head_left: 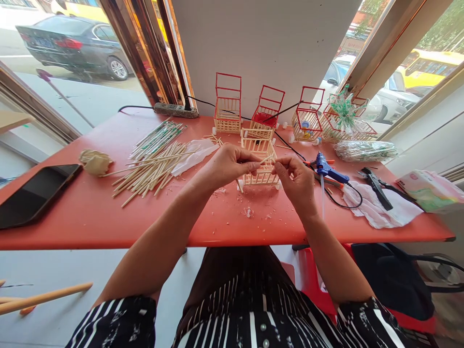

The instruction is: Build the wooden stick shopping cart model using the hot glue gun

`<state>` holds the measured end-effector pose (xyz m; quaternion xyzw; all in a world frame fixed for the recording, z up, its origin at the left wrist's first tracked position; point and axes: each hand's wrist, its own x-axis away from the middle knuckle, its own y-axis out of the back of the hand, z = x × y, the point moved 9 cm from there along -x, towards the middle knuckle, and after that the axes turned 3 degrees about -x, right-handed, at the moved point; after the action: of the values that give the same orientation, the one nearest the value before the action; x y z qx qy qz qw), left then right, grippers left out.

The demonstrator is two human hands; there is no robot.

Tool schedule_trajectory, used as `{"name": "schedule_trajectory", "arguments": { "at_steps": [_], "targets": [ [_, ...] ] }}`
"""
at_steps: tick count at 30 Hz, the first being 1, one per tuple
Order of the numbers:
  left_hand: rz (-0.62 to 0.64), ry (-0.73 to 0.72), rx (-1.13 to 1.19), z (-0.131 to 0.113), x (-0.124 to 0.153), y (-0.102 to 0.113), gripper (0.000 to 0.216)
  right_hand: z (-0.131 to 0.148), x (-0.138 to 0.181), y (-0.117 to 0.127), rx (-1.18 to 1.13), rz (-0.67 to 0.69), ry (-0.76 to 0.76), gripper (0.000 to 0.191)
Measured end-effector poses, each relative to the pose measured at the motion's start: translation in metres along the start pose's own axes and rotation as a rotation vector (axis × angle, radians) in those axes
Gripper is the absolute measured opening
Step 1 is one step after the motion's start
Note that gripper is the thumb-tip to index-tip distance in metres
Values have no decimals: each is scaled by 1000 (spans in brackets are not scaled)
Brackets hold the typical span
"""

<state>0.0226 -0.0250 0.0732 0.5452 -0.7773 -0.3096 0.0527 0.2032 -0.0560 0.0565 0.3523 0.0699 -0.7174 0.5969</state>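
Note:
My left hand [234,166] is closed in a pinch on a short pale wooden stick [267,158]. At the stick's other end, the fingertips of my right hand [296,180] are pinched together too; whether they hold the same stick or a second small piece, I cannot make out. Just behind and below both hands stands a small unpainted cart frame [258,143] built of thin wooden sticks, partly hidden by my fingers. To the left lies a loose pile of wooden sticks [152,169]. A blue glue gun [329,170] rests right of my right hand.
Several finished carts with red rims, such as one at the back [227,104], line the wall. Pliers [379,188] lie on a white cloth [393,212] at right. A phone [36,193] and power strip [176,111] are left. Black cables cross the red table [145,229].

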Motion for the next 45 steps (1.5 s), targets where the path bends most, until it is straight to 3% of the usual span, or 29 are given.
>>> {"name": "schedule_trajectory", "arguments": {
  "at_steps": [20,45],
  "targets": [
    [-5,-18,85,2,-1,-2,16,0,0,7,93,-79,17,13],
    [-43,-2,94,-3,1,0,16,1,2,1,41,-30,-41,14]
  ]
}}
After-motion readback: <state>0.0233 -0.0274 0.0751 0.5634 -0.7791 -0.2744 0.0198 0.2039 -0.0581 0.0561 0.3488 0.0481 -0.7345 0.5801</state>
